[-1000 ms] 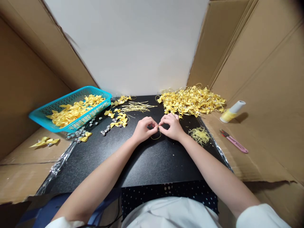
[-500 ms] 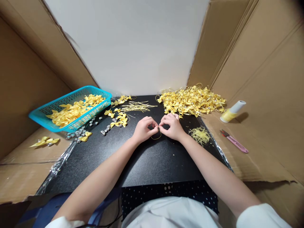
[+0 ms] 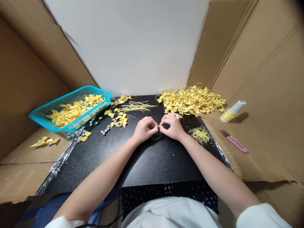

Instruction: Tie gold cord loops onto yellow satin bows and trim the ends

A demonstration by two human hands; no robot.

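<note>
Over the middle of the black table, my left hand (image 3: pixel 145 129) and my right hand (image 3: pixel 173 126) meet fingertip to fingertip. Each is closed in a pinch on a thin yellow cord (image 3: pixel 156 138), whose loop hangs below the fingers. Whether a knot or anything else sits between the fingertips is too small to make out. Beyond my left hand lies a bundle of cut yellow cords (image 3: pixel 137 106), with loose yellow bows (image 3: pixel 122 118) and silver bells (image 3: pixel 104 132) to its left. A large heap of yellow bows with cord loops (image 3: pixel 192 99) spreads just behind my right hand.
A blue basket (image 3: pixel 45 124) of yellow bows stands at the left. Yellow cord scraps (image 3: pixel 200 135) lie right of my right hand. Farther right, on cardboard, are pink thread snips (image 3: pixel 235 142) and a white tube wound with yellow cord (image 3: pixel 234 111). Cardboard walls rise on both sides.
Both hands stay almost in place, still pinching the cord. The fingertips have shifted only very slightly.
</note>
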